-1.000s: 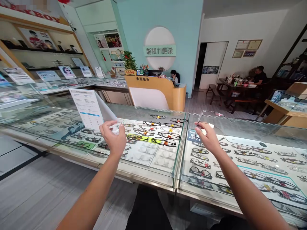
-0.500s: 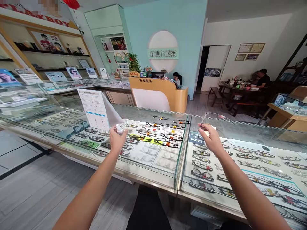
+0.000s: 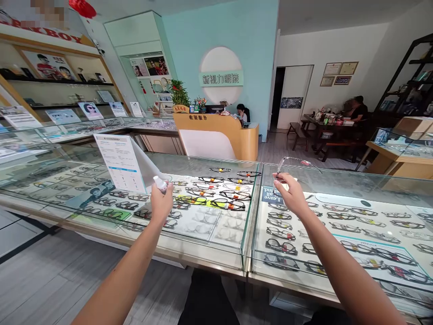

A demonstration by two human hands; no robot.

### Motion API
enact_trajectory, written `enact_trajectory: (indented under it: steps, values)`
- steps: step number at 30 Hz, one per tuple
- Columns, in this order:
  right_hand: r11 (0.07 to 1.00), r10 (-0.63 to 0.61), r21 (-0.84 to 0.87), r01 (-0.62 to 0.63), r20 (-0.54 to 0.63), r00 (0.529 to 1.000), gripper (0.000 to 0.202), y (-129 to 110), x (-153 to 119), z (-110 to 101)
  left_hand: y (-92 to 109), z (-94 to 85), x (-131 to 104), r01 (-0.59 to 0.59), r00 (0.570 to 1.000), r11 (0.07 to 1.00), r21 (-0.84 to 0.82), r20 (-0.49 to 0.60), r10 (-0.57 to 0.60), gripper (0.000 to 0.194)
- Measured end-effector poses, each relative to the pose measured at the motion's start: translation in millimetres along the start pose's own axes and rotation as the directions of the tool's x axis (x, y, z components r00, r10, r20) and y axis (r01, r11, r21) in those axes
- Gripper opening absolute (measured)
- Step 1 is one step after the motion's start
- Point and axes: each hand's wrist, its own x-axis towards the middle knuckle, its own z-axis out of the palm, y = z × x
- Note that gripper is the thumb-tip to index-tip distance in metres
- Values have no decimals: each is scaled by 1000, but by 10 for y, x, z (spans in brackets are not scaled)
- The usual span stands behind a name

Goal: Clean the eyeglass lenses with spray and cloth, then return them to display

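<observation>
My left hand is closed around a small white bottle, which leans to the left above the glass counter. In the fingers of my right hand is a pair of eyeglasses, gripped at its near end. One clear, thin temple arm with a reddish mark stretches away to the right; the lenses are mostly hidden. Something pale shows behind the right hand, too covered to make out. Rows of eyeglass frames lie under the glass below both hands.
A folded white sign card stands on the counter left of my left hand. Glass display cases run across in front of me. Farther back are a cashier desk with a seated person, and another person at a dark table.
The view has turned slightly right, so the room sits farther left. The bottle in my left hand has tipped and shows more of its white top. My right hand still holds the eyeglasses.
</observation>
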Motion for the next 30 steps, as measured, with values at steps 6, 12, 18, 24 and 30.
enact_trajectory:
  steps: [6, 12, 18, 24, 30]
  values:
    - [993, 56, 104, -53, -23, 998, 33, -174, 70, -125, 1289, 320, -345, -39, 933, 818, -574, 272, 235, 42]
    - [977, 35, 209, -38, 21, 999, 29, -666, 405, -519, 2627, 577, -641, 246, 681, 558, -792, 551, 482, 44]
    - [961, -18, 277, 9, 29, 999, 21, -1224, 655, -867, 3370, 751, -746, 384, 426, 503, -775, 632, 648, 83]
    - [962, -13, 273, -25, 135, 991, 22, -1245, 664, -894, 3432, 1029, -725, 503, 296, 496, -708, 680, 671, 89]
    - [910, 90, 378, -172, 225, 970, 23, -1039, 727, -836, 3321, 1120, -599, 523, 253, 567, -636, 752, 609, 90]
